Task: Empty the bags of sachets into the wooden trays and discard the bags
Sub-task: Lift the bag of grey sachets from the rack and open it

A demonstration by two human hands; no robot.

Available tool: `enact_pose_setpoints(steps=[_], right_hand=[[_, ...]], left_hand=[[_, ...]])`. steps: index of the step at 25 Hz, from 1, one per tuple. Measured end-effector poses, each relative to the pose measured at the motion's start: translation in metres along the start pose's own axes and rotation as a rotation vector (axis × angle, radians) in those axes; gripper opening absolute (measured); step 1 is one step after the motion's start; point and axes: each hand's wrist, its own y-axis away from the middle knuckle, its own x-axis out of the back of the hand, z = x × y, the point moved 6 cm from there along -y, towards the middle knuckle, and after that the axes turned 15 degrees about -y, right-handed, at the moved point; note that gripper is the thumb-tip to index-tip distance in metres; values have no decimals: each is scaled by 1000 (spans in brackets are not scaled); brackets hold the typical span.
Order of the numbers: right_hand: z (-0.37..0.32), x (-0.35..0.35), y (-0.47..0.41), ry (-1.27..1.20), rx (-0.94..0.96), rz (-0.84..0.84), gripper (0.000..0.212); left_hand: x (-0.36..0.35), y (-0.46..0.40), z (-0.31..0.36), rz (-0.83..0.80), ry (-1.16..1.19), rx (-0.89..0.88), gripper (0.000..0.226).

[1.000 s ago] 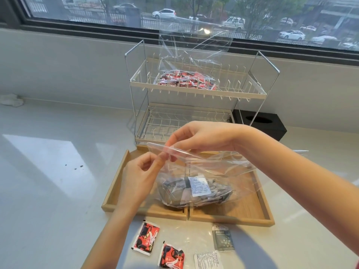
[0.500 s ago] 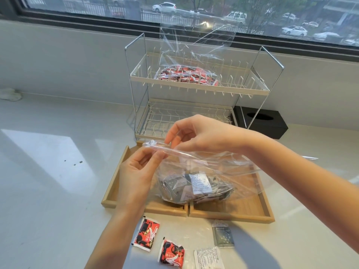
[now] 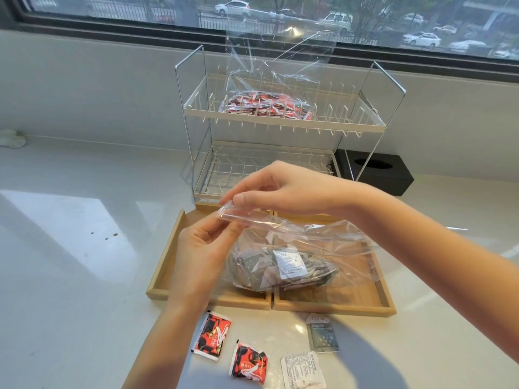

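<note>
Bag (image 3: 303,256) of grey sachets, clear and crinkly, sits over the two flat wooden trays (image 3: 334,301). I see my left hand (image 3: 202,256) and right hand (image 3: 283,192) both pinching its thin top strip. Four small square sachets (image 3: 212,335) lie on the smooth white counter (image 3: 70,262).

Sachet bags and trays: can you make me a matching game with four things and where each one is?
Things:
1. bag of grey sachets
2. bag of red sachets
3. loose red sachets
4. black box

Places:
A. top shelf of the wire rack
B. on the counter, in front of the wooden trays
C. held over the wooden trays by the left hand and right hand
D. behind the rack, to its right

Pairs: 1-C, 2-A, 3-B, 4-D
</note>
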Motion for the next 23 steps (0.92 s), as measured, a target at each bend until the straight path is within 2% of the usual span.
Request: enact_pose_setpoints(steps=[8, 11, 15, 19, 23], right_hand=[[-4, 3, 3, 20, 94, 128, 10], [1, 1, 3, 15, 31, 58, 9], [10, -7, 3, 34, -52, -44, 20], [10, -9, 2, 32, -65, -51, 17], [11, -8, 3, 7, -55, -13, 9]], left_hand=[[4, 0, -1, 36, -35, 17, 20], [7, 0, -3, 50, -41, 25, 18], [11, 1, 2, 68, -91, -18, 15], [15, 3, 5, 51, -104, -80, 8], [16, 5, 4, 23, -49, -93, 11]])
